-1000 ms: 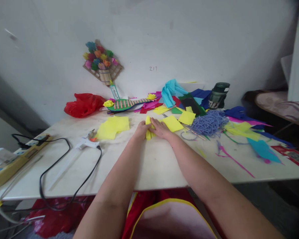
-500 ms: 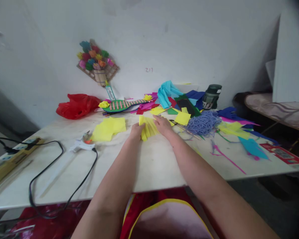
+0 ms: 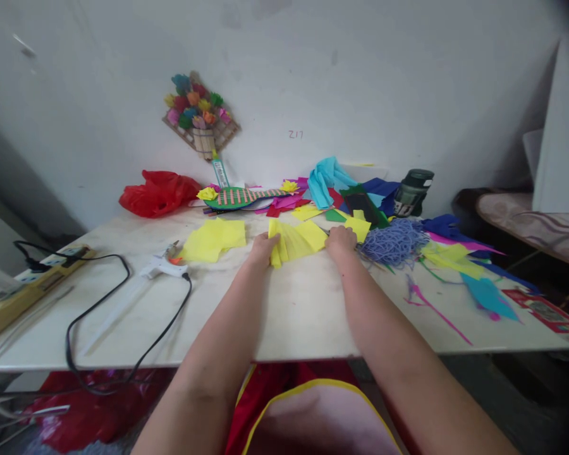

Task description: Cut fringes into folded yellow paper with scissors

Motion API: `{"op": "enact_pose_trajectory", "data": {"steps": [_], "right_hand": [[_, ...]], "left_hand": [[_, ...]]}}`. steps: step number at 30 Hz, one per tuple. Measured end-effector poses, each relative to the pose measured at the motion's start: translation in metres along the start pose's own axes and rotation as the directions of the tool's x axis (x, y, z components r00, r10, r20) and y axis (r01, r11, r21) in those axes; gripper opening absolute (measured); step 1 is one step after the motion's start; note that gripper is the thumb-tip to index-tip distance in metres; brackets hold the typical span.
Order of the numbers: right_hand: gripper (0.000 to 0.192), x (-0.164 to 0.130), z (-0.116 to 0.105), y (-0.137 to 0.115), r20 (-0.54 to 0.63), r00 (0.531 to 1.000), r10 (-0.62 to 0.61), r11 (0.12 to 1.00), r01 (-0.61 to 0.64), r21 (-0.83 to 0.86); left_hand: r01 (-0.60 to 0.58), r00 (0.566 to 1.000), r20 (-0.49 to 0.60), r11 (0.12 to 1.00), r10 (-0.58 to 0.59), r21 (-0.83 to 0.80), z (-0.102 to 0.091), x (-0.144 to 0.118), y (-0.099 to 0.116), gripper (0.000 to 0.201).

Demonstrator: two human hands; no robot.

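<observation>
My left hand (image 3: 264, 246) pinches the left end of a pleated yellow crepe paper strip (image 3: 291, 243), which fans out to the right on the table. My right hand (image 3: 341, 239) is closed at the strip's right side, over what look like dark-handled scissors; the fingers mostly cover them, and only a small dark bit (image 3: 327, 232) shows. Behind that hand lies a small yellow paper square (image 3: 359, 227). Further left, flat yellow crepe paper sheets (image 3: 213, 240) rest on the table.
A white glue gun (image 3: 164, 267) with its black cord lies left, near a power strip (image 3: 38, 284). Purple shredded strands (image 3: 392, 242) and a dark bottle (image 3: 413, 193) are at right. Coloured papers, a green woven piece (image 3: 237, 198) and a red plastic bag (image 3: 159, 194) line the back.
My right hand has left the yellow strip, moved right and closed where a dark loop lay. My left hand still pinches the strip. The view has shifted slightly.
</observation>
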State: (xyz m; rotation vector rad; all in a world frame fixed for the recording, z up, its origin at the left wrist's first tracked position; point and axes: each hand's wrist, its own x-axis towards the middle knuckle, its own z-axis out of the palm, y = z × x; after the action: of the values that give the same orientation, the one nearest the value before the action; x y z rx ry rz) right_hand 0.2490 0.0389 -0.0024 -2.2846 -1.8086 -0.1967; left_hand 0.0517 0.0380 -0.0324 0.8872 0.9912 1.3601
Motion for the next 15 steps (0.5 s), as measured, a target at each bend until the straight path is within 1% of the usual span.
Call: {"op": "enact_pose_trajectory", "data": {"steps": [6, 11, 15], "right_hand": [[0.032, 0.004, 0.000, -0.003, -0.024, 0.999, -0.044, 0.999, 0.044, -0.021], [0.032, 0.006, -0.007, -0.008, 0.045, 0.995, -0.086, 0.995, 0.088, -0.048], [0.033, 0.004, -0.014, -0.009, 0.096, 0.993, -0.062, 0.998, 0.065, -0.025]], "left_hand": [[0.021, 0.999, -0.025, 1.000, -0.022, -0.018, 0.000, -0.003, 0.006, 0.014], [0.028, 0.998, -0.049, 0.999, -0.029, -0.022, -0.006, -0.001, 0.008, 0.014], [0.016, 0.999, -0.035, 1.000, -0.016, 0.004, -0.009, 0.001, 0.006, 0.016]]}}
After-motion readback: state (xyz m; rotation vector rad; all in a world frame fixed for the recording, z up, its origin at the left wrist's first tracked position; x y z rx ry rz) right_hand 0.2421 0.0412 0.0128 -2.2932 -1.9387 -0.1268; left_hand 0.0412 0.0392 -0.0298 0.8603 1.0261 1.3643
